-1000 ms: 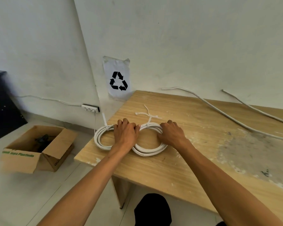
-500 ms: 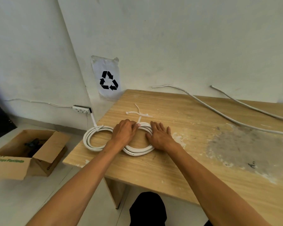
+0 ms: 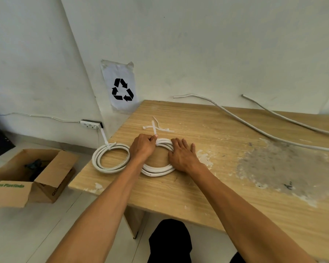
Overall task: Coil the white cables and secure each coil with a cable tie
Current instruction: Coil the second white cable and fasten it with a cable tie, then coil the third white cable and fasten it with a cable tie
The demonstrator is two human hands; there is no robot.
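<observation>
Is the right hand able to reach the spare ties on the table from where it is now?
Probably yes: the right hand lies flat on the coil, and only bare table separates it from the spare ties.

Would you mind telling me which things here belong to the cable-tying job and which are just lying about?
Part of the job:
- coil being tied, under the right hand
- its cable tie, pinched by the left hand
- tied coil
- spare ties
- two loose cables

Lying about:
- cardboard box
- recycling sign
- power strip

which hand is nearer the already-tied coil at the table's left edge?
Left. The left hand sits just right of the tied coil, pinching a cable tie; the right hand lies farther right.
</observation>
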